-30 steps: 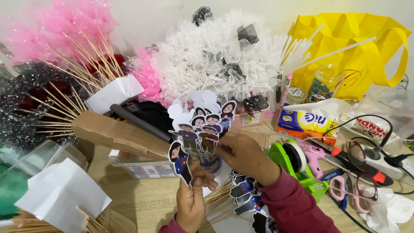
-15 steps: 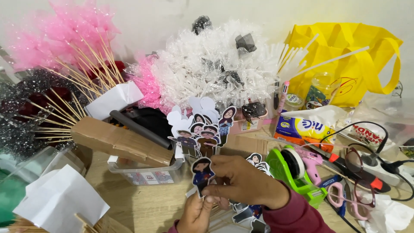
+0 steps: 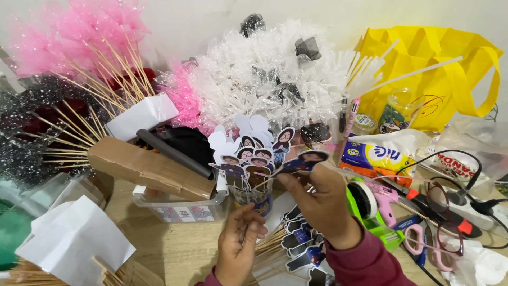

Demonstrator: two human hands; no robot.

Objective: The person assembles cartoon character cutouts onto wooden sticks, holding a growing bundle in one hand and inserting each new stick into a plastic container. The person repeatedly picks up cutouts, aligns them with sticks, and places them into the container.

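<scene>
Right hand [image 3: 324,204] pinches a cartoon cutout [image 3: 302,162] at its 11 o'clock, held just right of the cutout cluster [image 3: 248,153] standing in a cup [image 3: 257,197]. Left hand [image 3: 239,244] is loosely curled, fingertips on thin skewers [image 3: 271,247]; grip unclear. More cutouts [image 3: 299,243] lie on the tabletop [image 3: 180,249] between the hands. Green tape dispenser [image 3: 370,209] at 3 o'clock, pink scissors [image 3: 423,238] beyond. Cardboard box [image 3: 148,167] at 10 o'clock, white paper [image 3: 74,246] at 9. White tulle bunch [image 3: 264,74] at 12, yellow bag [image 3: 439,74] at 2.
</scene>
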